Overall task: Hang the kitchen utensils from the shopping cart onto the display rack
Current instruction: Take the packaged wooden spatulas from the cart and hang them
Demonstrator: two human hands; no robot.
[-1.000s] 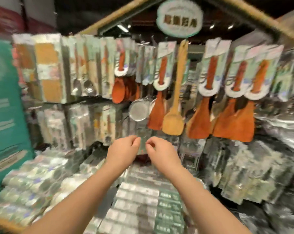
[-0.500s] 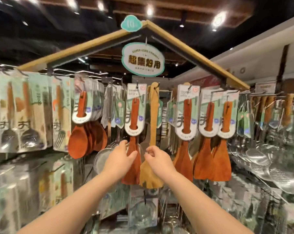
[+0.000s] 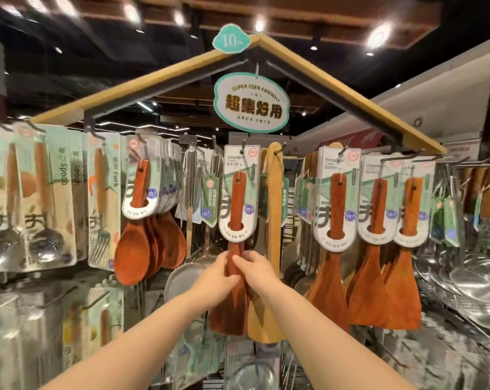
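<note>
A reddish wooden spatula [image 3: 236, 209] in a white card sleeve hangs from a hook at the middle of the display rack [image 3: 350, 108]. Both my hands meet on its neck just below the card. My left hand [image 3: 215, 277] grips it from the left and my right hand [image 3: 255, 270] pinches it from the right. A pale wooden spatula [image 3: 273, 220] hangs right beside it, touching my right hand's back. The shopping cart is out of view.
Carded wooden spoons [image 3: 137, 220] and packaged spoons and forks [image 3: 41, 206] hang to the left. More red spatulas [image 3: 378, 249] hang to the right, with steel strainers [image 3: 468, 280] beyond. A round sign [image 3: 251, 104] hangs under the roof-shaped frame. Packaged goods fill the lower shelves.
The view has tilted up from the lower shelves to the rack's hooks. My hands have risen and closed together on the red spatula's neck.
</note>
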